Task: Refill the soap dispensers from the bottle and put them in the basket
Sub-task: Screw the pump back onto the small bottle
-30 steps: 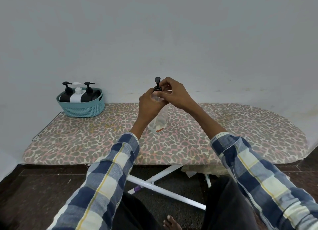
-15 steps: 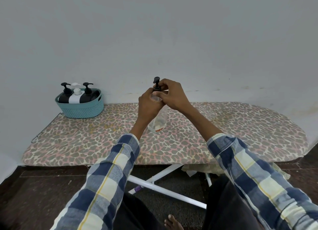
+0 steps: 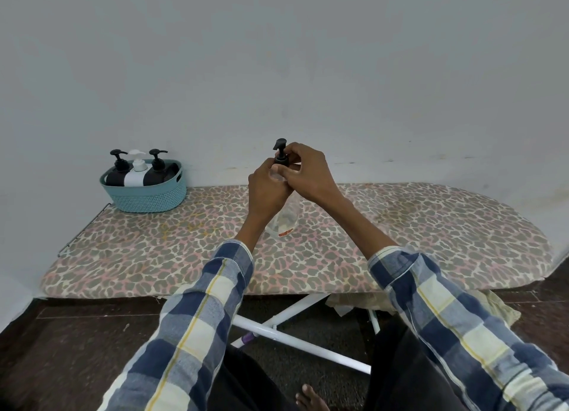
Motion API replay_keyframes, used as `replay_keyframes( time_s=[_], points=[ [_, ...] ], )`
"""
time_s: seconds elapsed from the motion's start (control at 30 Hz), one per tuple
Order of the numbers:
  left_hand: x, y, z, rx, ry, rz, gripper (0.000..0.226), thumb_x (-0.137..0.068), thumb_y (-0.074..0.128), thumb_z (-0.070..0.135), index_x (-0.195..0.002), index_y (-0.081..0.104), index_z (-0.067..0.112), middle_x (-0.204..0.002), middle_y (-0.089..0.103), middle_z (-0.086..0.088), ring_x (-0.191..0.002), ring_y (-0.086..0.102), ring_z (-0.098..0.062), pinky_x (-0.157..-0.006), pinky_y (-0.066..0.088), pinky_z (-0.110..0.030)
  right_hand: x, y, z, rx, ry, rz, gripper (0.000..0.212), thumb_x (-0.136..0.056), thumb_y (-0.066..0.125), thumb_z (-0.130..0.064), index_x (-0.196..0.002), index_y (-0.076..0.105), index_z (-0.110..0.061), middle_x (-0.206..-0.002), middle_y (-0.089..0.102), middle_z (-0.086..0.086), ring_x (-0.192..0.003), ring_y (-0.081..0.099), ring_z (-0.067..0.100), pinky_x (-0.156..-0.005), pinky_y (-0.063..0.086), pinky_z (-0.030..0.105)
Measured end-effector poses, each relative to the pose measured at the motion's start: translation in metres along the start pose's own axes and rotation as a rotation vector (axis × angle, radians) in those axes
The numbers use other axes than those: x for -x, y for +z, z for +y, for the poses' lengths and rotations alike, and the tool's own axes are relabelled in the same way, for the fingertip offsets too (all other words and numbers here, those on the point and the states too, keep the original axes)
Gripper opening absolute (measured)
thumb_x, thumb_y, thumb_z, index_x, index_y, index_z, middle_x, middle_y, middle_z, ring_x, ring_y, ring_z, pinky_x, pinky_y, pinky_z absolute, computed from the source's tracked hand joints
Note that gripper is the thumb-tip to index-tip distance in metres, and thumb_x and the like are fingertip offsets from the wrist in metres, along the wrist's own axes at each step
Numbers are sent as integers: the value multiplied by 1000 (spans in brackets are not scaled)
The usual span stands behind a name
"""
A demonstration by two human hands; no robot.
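A clear soap dispenser (image 3: 285, 218) stands upright on the leopard-print ironing board (image 3: 431, 232), near its middle. My left hand (image 3: 266, 190) grips the bottle's neck and upper body. My right hand (image 3: 308, 172) pinches the collar of the black pump head (image 3: 280, 152) on top of it. The bottle's lower part shows below my hands, with little liquid visible. At the far left stands a teal basket (image 3: 144, 195) holding two black dispensers (image 3: 118, 172) (image 3: 158, 172) and a white one (image 3: 137, 173).
The board runs along a pale wall and stands low on white legs (image 3: 295, 333) over a dark floor. Crumpled cloth (image 3: 498, 306) lies under its right side. My bare toes (image 3: 311, 400) show at the bottom edge.
My hands stay on the clear dispenser. The right hand's fingers have shifted slightly around the pump collar. The view has moved a little.
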State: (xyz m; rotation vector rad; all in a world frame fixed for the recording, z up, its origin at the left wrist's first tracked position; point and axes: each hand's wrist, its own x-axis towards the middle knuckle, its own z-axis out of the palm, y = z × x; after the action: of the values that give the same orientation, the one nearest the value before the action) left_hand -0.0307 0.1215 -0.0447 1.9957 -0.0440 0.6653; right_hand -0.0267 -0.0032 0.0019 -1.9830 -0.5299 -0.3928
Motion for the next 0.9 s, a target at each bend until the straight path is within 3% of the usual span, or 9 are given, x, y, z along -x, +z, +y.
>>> replay_keyframes(
  time_s=[0.07,0.17,0.23,0.3,0.43,0.53,0.63,0.73,0.9],
  points=[
    [1,-1,2,-44,19,6,37,-84,67,41,-115,75,24,-95,79,11,-86,74,-4,-65,47,-12,3,-8,-5,-65,-25,-67,34,-90,79,-23,-121,68,-28,-107,73,-6,-101,71,7,-93,58,23],
    [3,-2,5,-28,97,-11,52,-86,74,53,-133,73,32,-115,80,15,-104,75,1,-81,55,-10,5,-16,-19,-143,-52,-60,34,-95,74,-39,-127,63,-36,-116,68,-7,-98,71,4,-81,57,13],
    [5,-3,7,-14,128,2,59,-87,74,58,-141,68,34,-122,79,16,-107,71,9,-86,53,-8,4,-12,-27,-136,-57,-5,30,-95,71,-52,-120,65,-37,-114,69,-8,-97,72,5,-81,58,16],
    [8,-5,11,-7,123,19,67,-84,68,65,-143,67,33,-122,79,16,-100,67,16,-82,48,-2,3,-5,-29,-109,-65,48,28,-94,71,-57,-110,67,-35,-108,71,-10,-95,72,7,-85,60,26],
    [7,-4,8,21,75,21,80,-73,66,71,-136,70,22,-120,81,9,-104,75,-5,-86,58,-18,1,-3,-30,-121,-75,71,9,-97,71,-32,-104,69,-27,-97,72,-13,-87,73,7,-85,61,30],
    [5,-3,5,25,59,29,78,-71,71,69,-132,72,21,-118,81,10,-105,75,-6,-91,61,-24,0,-6,-30,-123,-71,33,13,-96,65,-21,-104,73,-27,-100,72,-11,-88,73,7,-87,62,32],
    [2,-2,2,17,34,27,72,-72,78,66,-131,73,24,-116,81,13,-105,75,-3,-91,61,-24,-1,-12,-27,-138,-75,-11,19,-97,61,-17,-106,76,-26,-105,76,-9,-98,73,6,-92,60,31],
    [-1,1,-2,12,2,33,60,-78,86,56,-127,73,25,-115,81,12,-107,75,-7,-97,62,-35,-2,-19,-26,-170,-72,-60,25,-100,56,-15,-111,76,-24,-107,78,-8,-104,72,5,-95,60,28],
    [0,1,-2,17,-21,34,55,-80,89,49,-125,72,23,-117,80,10,-109,75,-10,-99,61,-40,-2,-21,-19,-202,-70,-130,30,-104,50,-17,-118,75,-28,-111,78,-10,-110,73,11,-101,60,42]
  ],
)
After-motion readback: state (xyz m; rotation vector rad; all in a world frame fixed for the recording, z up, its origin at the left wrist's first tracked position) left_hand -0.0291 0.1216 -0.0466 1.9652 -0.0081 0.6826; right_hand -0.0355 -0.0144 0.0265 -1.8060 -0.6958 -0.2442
